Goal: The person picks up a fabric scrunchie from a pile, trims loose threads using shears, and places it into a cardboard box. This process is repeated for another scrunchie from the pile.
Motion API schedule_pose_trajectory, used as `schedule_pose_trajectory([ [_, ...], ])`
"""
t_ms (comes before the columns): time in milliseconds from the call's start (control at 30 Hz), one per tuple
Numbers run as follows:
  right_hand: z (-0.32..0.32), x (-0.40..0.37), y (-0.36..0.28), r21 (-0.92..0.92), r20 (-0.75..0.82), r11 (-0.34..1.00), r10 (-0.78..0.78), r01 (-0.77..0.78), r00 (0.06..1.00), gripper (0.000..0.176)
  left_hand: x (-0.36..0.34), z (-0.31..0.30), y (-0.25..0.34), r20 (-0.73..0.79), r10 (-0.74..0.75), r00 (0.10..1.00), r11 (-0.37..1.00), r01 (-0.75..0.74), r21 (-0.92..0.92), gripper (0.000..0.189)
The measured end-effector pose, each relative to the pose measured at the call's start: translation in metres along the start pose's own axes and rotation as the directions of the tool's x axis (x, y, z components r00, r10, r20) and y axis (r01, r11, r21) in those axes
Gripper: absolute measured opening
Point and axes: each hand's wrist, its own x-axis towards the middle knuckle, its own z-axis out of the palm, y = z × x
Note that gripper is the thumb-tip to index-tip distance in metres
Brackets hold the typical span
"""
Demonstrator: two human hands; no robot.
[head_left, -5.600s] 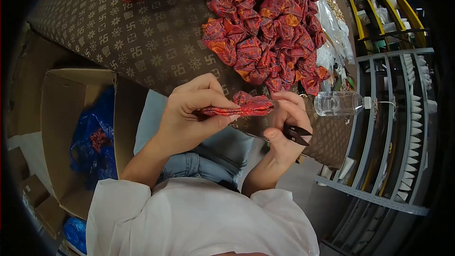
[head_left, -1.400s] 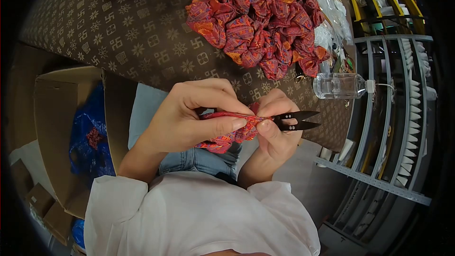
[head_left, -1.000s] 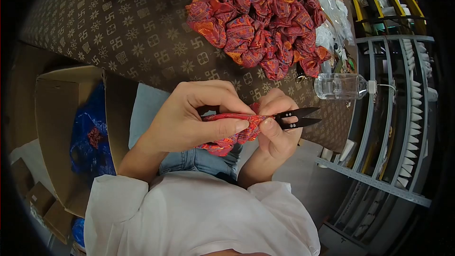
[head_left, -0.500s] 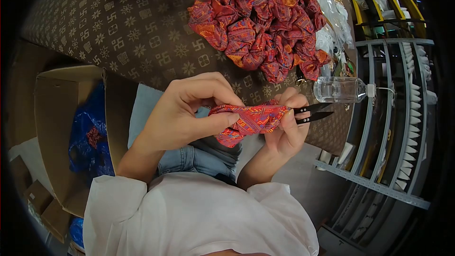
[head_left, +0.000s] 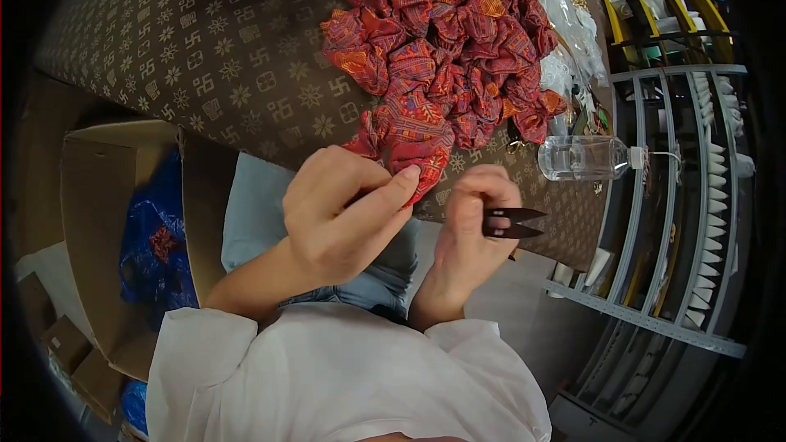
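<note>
A red patterned fabric piece (head_left: 417, 135) is pinched in my left hand (head_left: 340, 209), its gathered upper part at the near edge of the fabric pile. My right hand (head_left: 479, 225), a little to the right and apart from that piece, is closed round small black thread snips (head_left: 517, 223). The snips' two blades point right and stand apart. Beyond my hands, a heap of similar red scrunched fabric pieces (head_left: 467, 24) lies on the brown patterned tablecloth (head_left: 246, 74).
A clear plastic bottle (head_left: 583, 157) lies on its side at the table's right. Behind it are clear plastic bags (head_left: 573, 24). An open cardboard box (head_left: 98, 229) with a blue bag (head_left: 155, 229) stands at the left. Metal shelving (head_left: 647, 196) runs along the right.
The fabric piece is now in my left hand only, turned from lying level to hanging forward over the table edge. My right hand has let go of its end and moved slightly left with the snips.
</note>
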Motion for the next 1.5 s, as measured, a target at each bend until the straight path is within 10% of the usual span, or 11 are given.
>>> schedule_pose_trajectory([
  [300,0.005,0.004,-0.015,0.133,0.047,0.945,0.294,-0.298,0.955,0.021,0.018,-0.018,0.008,0.312,-0.186,0.932,0.903,0.287,-0.320,0.034],
  [367,0.007,0.004,-0.019,0.062,0.105,0.961,0.262,-0.270,0.959,0.015,0.027,-0.025,0.008,0.184,-0.227,0.956,0.953,0.257,-0.162,0.034],
  [567,0.008,0.010,-0.024,-0.067,0.242,0.954,0.300,-0.292,0.923,0.015,0.025,-0.023,0.004,0.426,-0.264,0.865,0.916,0.363,-0.170,0.025],
  [767,-0.003,0.010,-0.026,-0.174,0.278,0.937,0.343,-0.304,0.897,0.016,0.020,-0.027,-0.002,0.482,-0.403,0.778,0.735,0.589,-0.336,0.013],
  [833,-0.004,0.011,-0.026,-0.159,0.273,0.922,0.385,-0.354,0.881,0.017,0.020,-0.028,-0.002,0.623,-0.478,0.619,0.419,0.785,-0.457,0.011],
  [1167,0.001,0.009,-0.015,0.201,0.349,0.852,0.398,-0.483,0.848,0.012,0.019,-0.029,-0.002,0.716,-0.366,0.594,0.213,0.803,-0.557,0.013],
  [1333,0.001,0.008,-0.011,0.094,0.342,0.929,0.307,-0.357,0.888,0.014,0.016,-0.020,0.001,0.447,-0.246,0.860,0.659,0.486,-0.573,0.008],
  [1500,0.002,0.005,-0.007,0.059,0.257,0.928,0.341,-0.367,0.904,0.022,0.014,-0.019,0.002,0.513,-0.288,0.808,0.458,0.587,-0.668,0.006],
])
